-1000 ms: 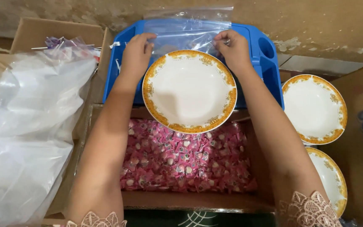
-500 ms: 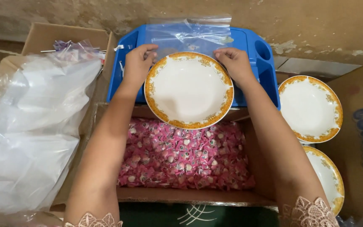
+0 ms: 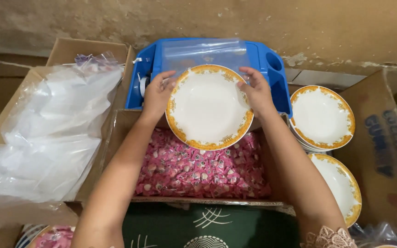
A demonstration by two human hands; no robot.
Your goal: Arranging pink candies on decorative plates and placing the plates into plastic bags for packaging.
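Observation:
A white plate with a gold patterned rim (image 3: 207, 106) is held level between both my hands, over the far edge of a cardboard box of pink wrapped sweets (image 3: 203, 166). My left hand (image 3: 157, 94) grips the plate's left rim and my right hand (image 3: 255, 91) grips its right rim. Both hands also pinch the lower edge of a clear plastic bag (image 3: 205, 53) that rises behind the plate, in front of a blue plastic tray (image 3: 272, 69).
Two stacks of matching gold-rimmed plates (image 3: 321, 117) (image 3: 341, 186) sit in a cardboard box at the right. A heap of clear plastic bags (image 3: 51, 124) fills a box at the left. A rough wall (image 3: 207, 18) runs behind.
The plate and both hands have stayed together, shifting slightly in view; the plastic bag behind the plate now shows shorter above the rim.

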